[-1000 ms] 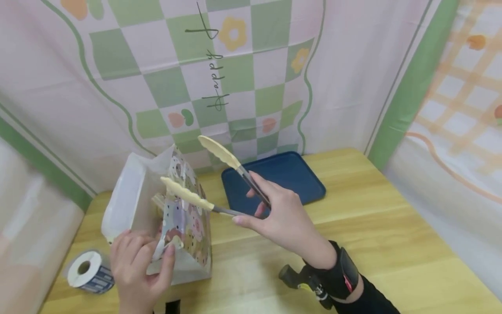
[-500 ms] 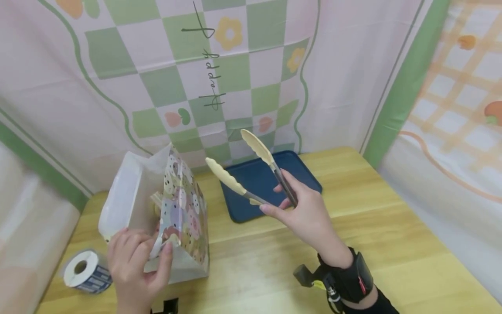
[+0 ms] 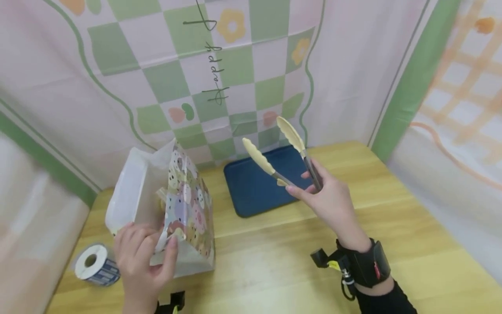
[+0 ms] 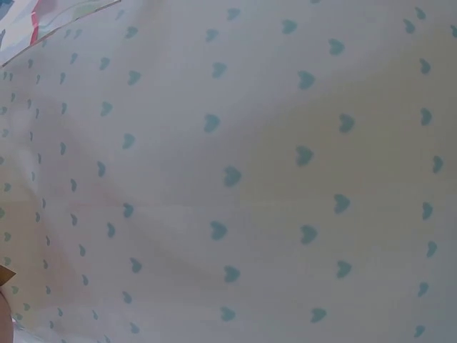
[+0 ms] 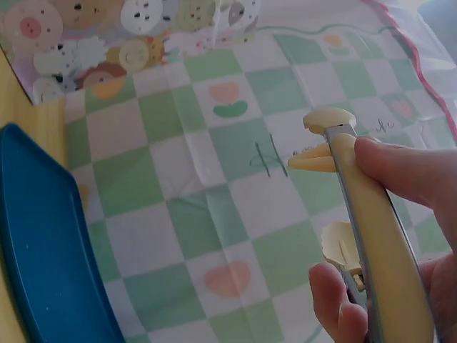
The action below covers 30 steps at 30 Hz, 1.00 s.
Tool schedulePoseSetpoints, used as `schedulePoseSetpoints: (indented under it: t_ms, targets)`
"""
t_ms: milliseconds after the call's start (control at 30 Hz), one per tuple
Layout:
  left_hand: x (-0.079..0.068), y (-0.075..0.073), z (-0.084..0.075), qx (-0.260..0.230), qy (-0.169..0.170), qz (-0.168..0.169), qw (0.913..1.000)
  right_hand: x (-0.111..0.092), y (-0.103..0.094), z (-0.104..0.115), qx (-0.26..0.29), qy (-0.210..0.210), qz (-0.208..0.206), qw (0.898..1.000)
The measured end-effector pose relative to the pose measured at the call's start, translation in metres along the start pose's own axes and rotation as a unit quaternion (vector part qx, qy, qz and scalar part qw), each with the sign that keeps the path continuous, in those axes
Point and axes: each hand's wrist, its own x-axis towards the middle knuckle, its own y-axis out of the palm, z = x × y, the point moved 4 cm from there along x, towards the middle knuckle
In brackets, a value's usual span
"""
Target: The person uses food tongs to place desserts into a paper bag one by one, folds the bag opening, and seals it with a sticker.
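My right hand (image 3: 329, 196) holds a pair of tongs (image 3: 259, 156) with cream scalloped tips and grey metal arms. The tips stand spread apart, above a dark blue tray (image 3: 243, 192), with nothing between them. In the right wrist view, thumb and fingers grip the tongs' cream handle (image 5: 385, 250). At the left, my left hand (image 3: 137, 257) pinches the near rim of a paper bag (image 3: 192, 205) printed with cartoon animals. The bag's mouth gapes, and something pale, partly hidden, shows inside. White paper with blue hearts (image 4: 228, 171) fills the left wrist view.
A roll of labels (image 3: 97, 264) stands on the wooden table (image 3: 259, 253), left of the bag. Behind the table hangs a green-and-white checkered cloth (image 3: 235, 65). Cloth also hangs along both sides. A small camera is strapped to each wrist.
My right hand has carried the tongs right, from over the bag's mouth to above the blue tray. The left hand keeps its hold on the bag's rim.
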Motion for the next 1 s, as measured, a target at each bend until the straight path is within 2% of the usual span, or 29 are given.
schedulePoseSetpoints:
  t_ms: [333, 600, 1000]
  targets:
    - [0.002, 0.001, 0.001, 0.003, -0.006, 0.020, 0.9998, 0.012, -0.015, -0.019, -0.001, 0.023, -0.043, 0.999]
    - [0.000, -0.001, 0.002, 0.005, -0.009, 0.026, 0.9996, 0.021, -0.016, -0.043, 0.000, 0.052, -0.049, 0.997]
    - [0.000, 0.000, 0.000, 0.005, -0.006, 0.015, 0.9999, 0.033, -0.027, -0.076, 0.008, 0.097, -0.055, 0.994]
